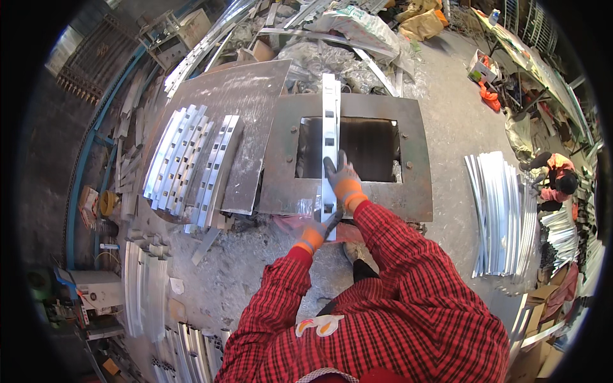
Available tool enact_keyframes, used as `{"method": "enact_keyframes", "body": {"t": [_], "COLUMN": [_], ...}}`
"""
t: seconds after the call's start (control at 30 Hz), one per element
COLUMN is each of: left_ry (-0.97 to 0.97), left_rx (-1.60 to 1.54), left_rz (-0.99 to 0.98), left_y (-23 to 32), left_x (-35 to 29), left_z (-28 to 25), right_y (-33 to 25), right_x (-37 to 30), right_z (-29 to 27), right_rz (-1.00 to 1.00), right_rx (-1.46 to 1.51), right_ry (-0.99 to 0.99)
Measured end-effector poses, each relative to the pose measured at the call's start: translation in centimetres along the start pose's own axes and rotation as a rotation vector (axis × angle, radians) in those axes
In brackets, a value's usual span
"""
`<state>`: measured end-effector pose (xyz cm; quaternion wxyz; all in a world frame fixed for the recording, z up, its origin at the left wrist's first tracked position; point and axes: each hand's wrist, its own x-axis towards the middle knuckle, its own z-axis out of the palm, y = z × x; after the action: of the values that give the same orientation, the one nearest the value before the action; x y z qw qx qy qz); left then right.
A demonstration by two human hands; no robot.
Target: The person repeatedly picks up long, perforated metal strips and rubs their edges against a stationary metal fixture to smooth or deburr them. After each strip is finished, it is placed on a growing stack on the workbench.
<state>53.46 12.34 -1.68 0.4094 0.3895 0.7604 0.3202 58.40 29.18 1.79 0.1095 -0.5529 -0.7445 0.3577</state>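
A long silver metal profile with square holes along its face (330, 115) lies lengthwise over the dark steel table (364, 198), across the left part of its rectangular opening. Gloved in grey and orange, my right hand (345, 177) is closed around the profile near its middle. Lower down, my left hand (317, 231) grips its near end, which sticks out past the table's front edge. More silver profiles with the same square holes (179, 159) lie side by side on a board at the left, a few set slightly apart from the others.
A dark flat board (246, 115) adjoins the steel table. Bundles of silver profiles stand on the floor at right (501, 210) and lower left (145, 287). Clear plastic wrap and sacks (364, 32) are heaped behind the table. Another person in orange (560, 179) crouches at far right.
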Motion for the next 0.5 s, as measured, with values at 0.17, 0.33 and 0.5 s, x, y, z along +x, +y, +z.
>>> {"method": "enact_keyframes", "body": {"t": [0.17,0.33,0.5], "left_ry": [0.053,-0.053,-0.233], "left_rx": [-0.202,-0.405,-0.393], "left_rz": [0.168,-0.242,-0.173], "left_y": [-8.7,-11.9,-14.4], "left_x": [-8.5,-16.4,-18.1], "left_z": [4.9,6.4,6.3], "right_y": [8.2,8.6,11.9], "right_x": [-7.9,-17.3,-19.8], "right_z": [6.5,8.5,12.0], "right_rz": [-0.386,-0.007,-0.322], "right_rx": [-0.336,0.55,0.684], "right_ry": [-0.076,-0.202,-0.052]}}
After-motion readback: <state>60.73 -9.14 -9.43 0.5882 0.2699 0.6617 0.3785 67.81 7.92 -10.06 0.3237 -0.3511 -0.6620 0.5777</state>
